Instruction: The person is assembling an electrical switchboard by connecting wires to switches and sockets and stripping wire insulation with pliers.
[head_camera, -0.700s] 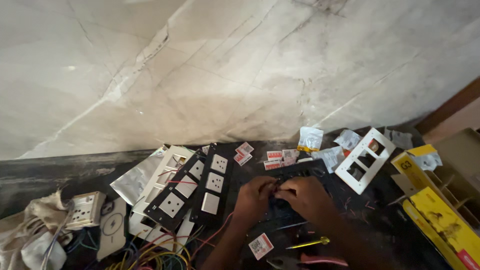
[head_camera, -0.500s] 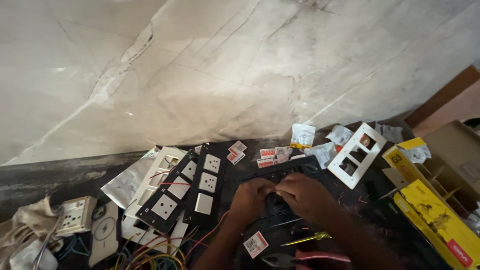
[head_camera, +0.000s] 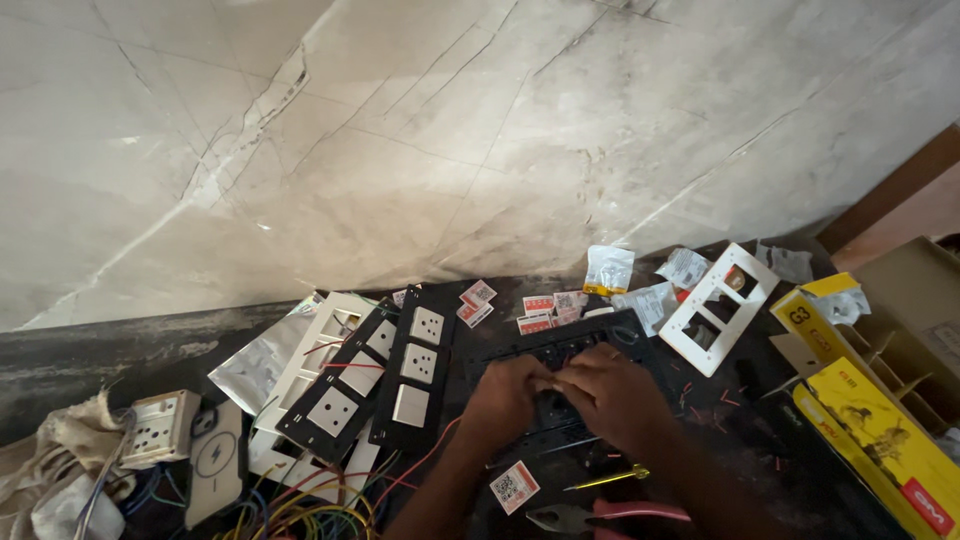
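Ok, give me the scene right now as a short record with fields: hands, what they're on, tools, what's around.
left hand: on the black switch frame, fingers curled
right hand: on the same frame, touching the left hand
tools: yellow screwdriver and pink-handled pliers, lying near the wrists, untouched
to the left: black plates with white sockets
to the right: white empty frame, yellow box
surface: dark floor below a marble wall

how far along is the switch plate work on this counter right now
Looks done: two black plates at the left already carry white sockets. In hand: the left hand and right hand press together on another black plate, its slots seemingly unfilled. Left: the white frame lies empty, and loose wires remain unconnected.
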